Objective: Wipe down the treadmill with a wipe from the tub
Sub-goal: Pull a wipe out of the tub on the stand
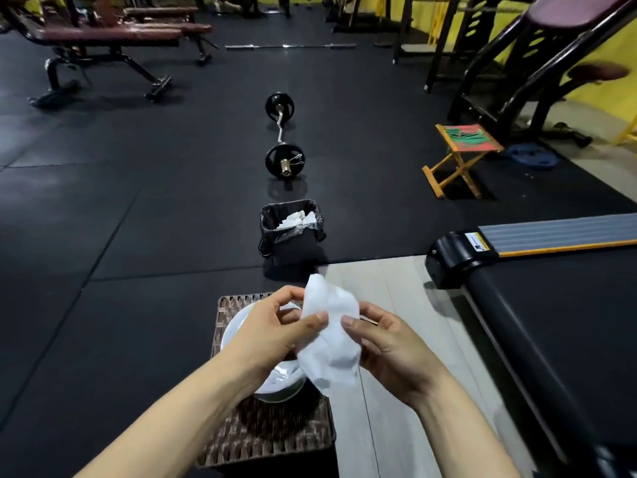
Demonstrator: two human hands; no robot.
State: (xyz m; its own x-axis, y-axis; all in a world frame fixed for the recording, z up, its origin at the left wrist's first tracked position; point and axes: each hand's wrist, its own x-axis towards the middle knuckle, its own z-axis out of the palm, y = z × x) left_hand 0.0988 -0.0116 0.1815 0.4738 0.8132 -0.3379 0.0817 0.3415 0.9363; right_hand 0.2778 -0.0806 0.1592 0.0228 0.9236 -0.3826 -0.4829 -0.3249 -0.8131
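White and crumpled, one wipe (331, 336) is held between two hands: the left hand (275, 331) pinches its left edge with thumb and fingers, and the right hand (386, 350) pinches the right edge, so both hands are close together and clamped on it. Directly under them stands one white tub (238, 326) on one woven brown stool (275, 432). One treadmill (551, 305) lies at the right, with its black belt and rear end cap near the hands; a strip of pale wooden floor (386, 281) is between the stool and the treadmill. Ahead stands one black bin (291, 236) with used white wipes inside. Behind it one barbell (282, 136) with two plates lies on the black rubber mat (138, 201). One folding stool (462, 157) stands further right, and a weight bench (103, 39) far left.
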